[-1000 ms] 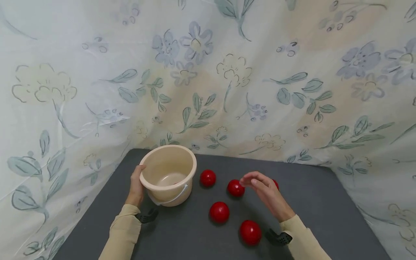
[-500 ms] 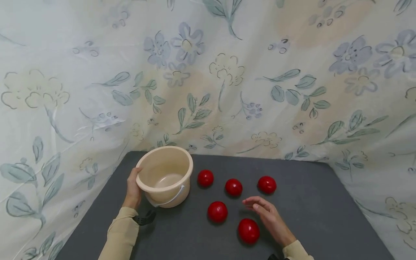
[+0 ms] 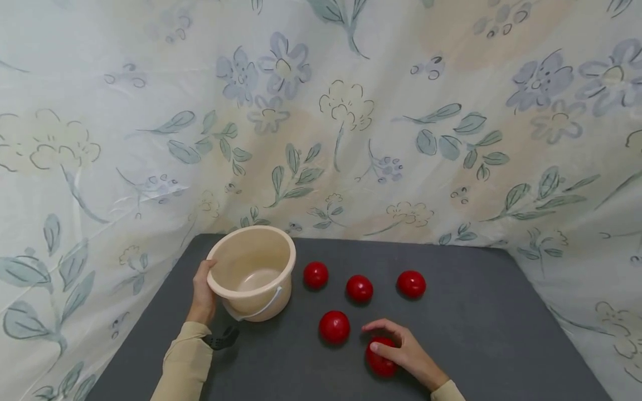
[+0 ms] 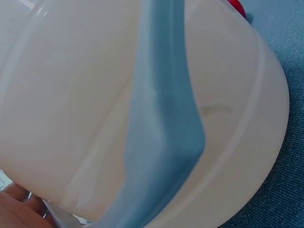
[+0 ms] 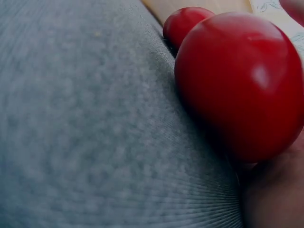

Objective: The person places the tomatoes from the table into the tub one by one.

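Observation:
A cream plastic bucket (image 3: 283,298) stands at the left of the dark table, its mouth tipped somewhat towards me. My left hand (image 3: 203,292) grips its left rim, fingers partly hidden behind it. The bucket's pale handle (image 4: 164,109) hangs down in front and fills the middle of the left wrist view. On the right, my right hand (image 3: 413,353) is over the nearest glossy red ball (image 3: 379,366), thumb across its near side and index finger extended beyond it. In the right wrist view that ball (image 5: 237,85) sits close against the hand, with one fingertip standing apart from it.
Several other red balls lie on the dark tabletop (image 3: 481,334): one close by (image 3: 334,327), the rest further back. A floral-patterned cloth (image 3: 311,122) hangs behind the table and along its sides.
My right hand has come back from the far balls to the nearest one, and is now over it. The left hand has stayed on the bucket; the head view has shifted slightly.

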